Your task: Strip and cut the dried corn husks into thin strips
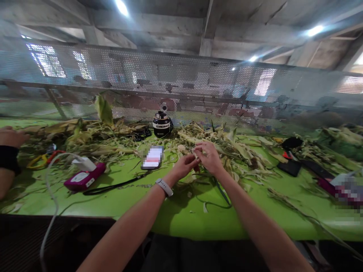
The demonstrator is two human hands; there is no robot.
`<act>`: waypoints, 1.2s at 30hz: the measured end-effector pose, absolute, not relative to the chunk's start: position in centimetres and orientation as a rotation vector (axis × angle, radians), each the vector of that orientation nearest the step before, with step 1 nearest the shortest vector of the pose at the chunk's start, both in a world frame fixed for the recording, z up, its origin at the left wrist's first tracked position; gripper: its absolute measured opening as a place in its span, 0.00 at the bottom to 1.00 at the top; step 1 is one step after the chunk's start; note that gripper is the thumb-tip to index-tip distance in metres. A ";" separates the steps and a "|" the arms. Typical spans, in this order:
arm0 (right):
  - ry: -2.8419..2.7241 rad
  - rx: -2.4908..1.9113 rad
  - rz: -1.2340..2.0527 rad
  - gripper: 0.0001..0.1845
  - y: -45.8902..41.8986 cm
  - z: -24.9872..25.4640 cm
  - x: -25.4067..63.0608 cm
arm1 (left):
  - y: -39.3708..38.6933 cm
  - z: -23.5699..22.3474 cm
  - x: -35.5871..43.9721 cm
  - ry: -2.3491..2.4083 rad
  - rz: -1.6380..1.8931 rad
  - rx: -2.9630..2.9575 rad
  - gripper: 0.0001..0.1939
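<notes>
My left hand (183, 168), with a pale band on its wrist, reaches in over the green table. Its fingers are closed and meet the fingertips of my right hand (209, 156), which is also closed in a pinch. Between the fingertips shows a small pale strip (194, 153) that looks like corn husk; most of it is hidden. Just beyond my left hand lies a round, cream-coloured piece (181, 149). Loose dried corn husks (241, 151) spread behind and to the right of my hands. A phone (153, 158) with a lit screen lies left of them.
A black "ENERGY" bottle (162, 126) stands before the perforated screen (181, 79). Left are a purple power strip (85, 177) with a white charger, yellow-handled scissors (38, 161), and another person's arm (8, 151). A black flat object (289, 168) lies right. A cord (221, 192) loops nearby.
</notes>
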State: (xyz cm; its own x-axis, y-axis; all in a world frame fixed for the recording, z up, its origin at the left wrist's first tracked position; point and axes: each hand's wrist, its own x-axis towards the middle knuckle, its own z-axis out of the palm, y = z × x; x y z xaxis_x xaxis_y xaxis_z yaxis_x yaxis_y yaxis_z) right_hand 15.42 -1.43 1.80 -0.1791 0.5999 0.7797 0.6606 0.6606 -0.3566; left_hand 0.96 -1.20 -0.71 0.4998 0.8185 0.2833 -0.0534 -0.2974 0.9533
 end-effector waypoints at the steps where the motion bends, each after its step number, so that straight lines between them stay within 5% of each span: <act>1: -1.827 -0.998 -0.123 0.08 -1.8 2.1 15.3 | -1.2 -0.7 1.0 0.652 1.042 1.591 0.22; 8: -1.820 -1.112 -0.141 0.12 -3.2 2.6 14.5 | -1.1 0.0 1.2 0.606 1.428 1.160 0.17; 21: -1.425 -0.956 1.222 0.14 -2.4 1.7 13.7 | -1.2 0.1 1.3 0.645 1.387 1.275 0.19; 36: -1.364 -1.042 1.219 0.09 -2.2 1.5 13.3 | -1.4 0.0 1.4 0.724 1.392 1.409 0.16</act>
State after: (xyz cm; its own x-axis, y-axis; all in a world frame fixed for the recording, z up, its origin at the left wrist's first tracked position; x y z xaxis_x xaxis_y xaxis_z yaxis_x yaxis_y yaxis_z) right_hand 13.34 -2.20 1.46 -0.1392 0.9824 0.1248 -0.0142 0.1241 -0.9922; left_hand 1.37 -1.43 -0.05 0.1624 0.9137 0.3725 -0.2199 -0.3345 0.9164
